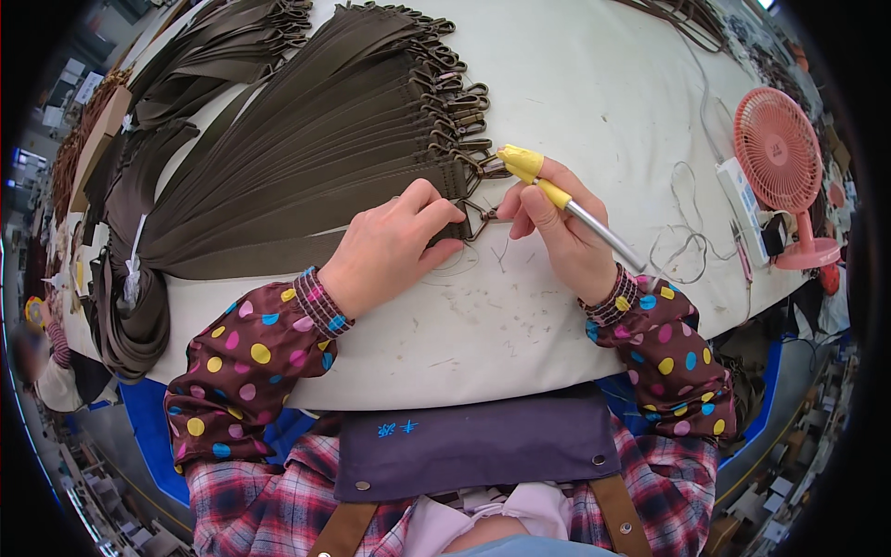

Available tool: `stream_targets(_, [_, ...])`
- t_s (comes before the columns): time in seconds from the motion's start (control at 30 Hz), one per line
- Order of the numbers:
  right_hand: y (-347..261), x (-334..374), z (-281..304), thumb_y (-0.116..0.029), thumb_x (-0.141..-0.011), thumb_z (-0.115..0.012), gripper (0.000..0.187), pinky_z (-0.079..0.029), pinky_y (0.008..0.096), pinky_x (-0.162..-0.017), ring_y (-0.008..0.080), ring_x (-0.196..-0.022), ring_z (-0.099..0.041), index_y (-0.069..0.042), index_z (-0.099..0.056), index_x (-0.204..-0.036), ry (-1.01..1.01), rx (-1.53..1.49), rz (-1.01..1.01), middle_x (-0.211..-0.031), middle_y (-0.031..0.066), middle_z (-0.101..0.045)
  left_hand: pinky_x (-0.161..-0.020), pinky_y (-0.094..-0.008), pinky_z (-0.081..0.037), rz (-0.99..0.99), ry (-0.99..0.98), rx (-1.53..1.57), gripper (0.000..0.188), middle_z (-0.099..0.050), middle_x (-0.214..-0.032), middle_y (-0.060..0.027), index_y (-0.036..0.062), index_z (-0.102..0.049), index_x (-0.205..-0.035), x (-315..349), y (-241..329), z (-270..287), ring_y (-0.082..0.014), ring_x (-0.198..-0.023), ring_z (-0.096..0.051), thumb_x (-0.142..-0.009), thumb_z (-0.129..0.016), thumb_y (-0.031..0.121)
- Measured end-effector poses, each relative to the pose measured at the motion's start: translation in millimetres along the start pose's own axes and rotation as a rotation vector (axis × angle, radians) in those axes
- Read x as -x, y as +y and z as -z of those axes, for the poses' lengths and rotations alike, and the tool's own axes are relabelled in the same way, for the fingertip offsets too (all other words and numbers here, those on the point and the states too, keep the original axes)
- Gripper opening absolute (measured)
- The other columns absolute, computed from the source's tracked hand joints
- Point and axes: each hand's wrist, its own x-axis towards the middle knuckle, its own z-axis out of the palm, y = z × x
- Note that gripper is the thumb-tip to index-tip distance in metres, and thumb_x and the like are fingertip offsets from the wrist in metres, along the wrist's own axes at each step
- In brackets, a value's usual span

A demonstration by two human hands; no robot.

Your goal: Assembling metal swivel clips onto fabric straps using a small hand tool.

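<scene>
Dark-brown flat webbing strap [269, 256], probably light, limp, best gripped at its stitched end, lies toward the white-covered table's [520, 362] near edge, running left to right, bronze-coloured metal hook [483, 216] pointing right; left hand [385, 246] touches that end, fingers narrow, pinch unclear; right hand [575, 237] grips a silver, yellow-wrapped rod [608, 234]

Bright, soft light with heavily curved, black edges

Two blue characters [397, 429] stand on the dark purple apron [483, 455].
</scene>
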Motion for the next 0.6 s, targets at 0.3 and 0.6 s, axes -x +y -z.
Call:
stream_targets(0.3, [7.7, -10.0, -3.4, -0.029, -0.099, -0.049, 0.03, -0.042, 0.0191, -0.058, 0.0054, -0.063, -0.05, -0.002, -0.06, -0.098, 0.045, -0.172, -0.099, -0.078, 0.0002, -0.056, -0.056, -0.0239, -0.047, 0.056, 0.06, 0.215, 0.03, -0.055, -0.089, -0.0034, 0.0082, -0.06, -0.097, -0.3, -5.9, 1.5, -0.0119, -0.06, -0.053, -0.072, -0.078, 0.011])
stream_targets(0.6, [5.7, -4.7, -10.0, -0.029, -0.1, -0.048, 0.029, -0.041, 0.0199, -0.056, 0.0064, -0.059, -0.049, -0.002, -0.056, -0.095, -0.031, -0.223, -0.088, -0.075, 0.0017, -0.055, -0.094, -0.0403, -0.042, 0.438, 0.431, -0.684, 0.043, -0.056, -0.125, -0.0151, 0.0085, -0.055, -0.121, 83.7, -181.3, 145.4, -0.0336, -0.114, -0.053, -0.092, -0.055, 0.041])
